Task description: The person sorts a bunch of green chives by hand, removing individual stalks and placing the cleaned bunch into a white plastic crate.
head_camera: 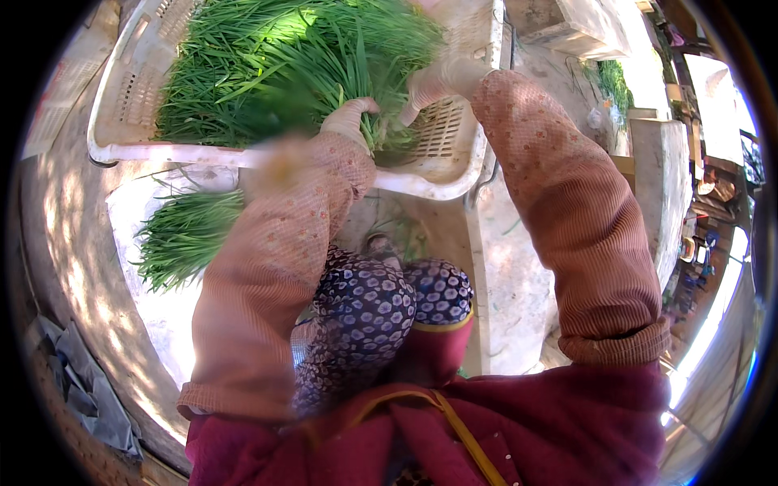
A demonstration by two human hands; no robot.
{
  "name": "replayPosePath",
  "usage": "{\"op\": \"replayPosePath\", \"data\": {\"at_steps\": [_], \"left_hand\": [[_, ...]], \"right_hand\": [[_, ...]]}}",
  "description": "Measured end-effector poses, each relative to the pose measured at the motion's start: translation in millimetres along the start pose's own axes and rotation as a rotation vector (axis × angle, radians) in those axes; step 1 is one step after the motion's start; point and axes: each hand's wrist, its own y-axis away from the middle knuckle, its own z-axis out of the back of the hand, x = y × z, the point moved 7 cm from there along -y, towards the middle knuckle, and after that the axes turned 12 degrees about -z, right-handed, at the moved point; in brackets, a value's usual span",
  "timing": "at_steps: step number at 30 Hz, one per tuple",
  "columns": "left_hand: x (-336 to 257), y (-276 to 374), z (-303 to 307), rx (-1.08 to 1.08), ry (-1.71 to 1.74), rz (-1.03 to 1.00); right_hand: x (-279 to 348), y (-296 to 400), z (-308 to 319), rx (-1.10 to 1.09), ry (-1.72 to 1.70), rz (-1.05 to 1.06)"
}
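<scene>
A white plastic crate (453, 173) with slotted walls stands before me, with a big heap of long green leaves, apparently garlic chives (261, 79), inside. My left hand (351, 120), in a pale glove, reaches over the crate's near rim and is closed around a few chive stalks (368, 132). At the crate's right side my right hand (434, 85), also gloved, points its fingers down by the pale stem ends (389, 124). Blur there hides whether it grips any. Patterned sleeve covers run over both forearms.
Another bunch of chives (182, 234) lies on a white surface (152, 316) left of my knees. To the right stand a pale box-like block (659, 182) and more greens (614, 82). Grey sheeting (91, 389) lies on the ground at lower left.
</scene>
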Motion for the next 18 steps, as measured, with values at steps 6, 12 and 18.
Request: {"op": "replayPosePath", "data": {"at_steps": [6, 12, 18], "left_hand": [[0, -2, 7, -0.02, -0.099, 0.017], [5, -15, 14, -0.033, -0.202, 0.034], [3, -3, 1, -0.027, -0.099, 0.019]], "right_hand": [[19, -45, -52, 0.26, -0.293, 0.115], [45, -83, -91, -0.266, -0.057, 0.098], [48, -110, -110, -0.254, 0.05, 0.04]]}}
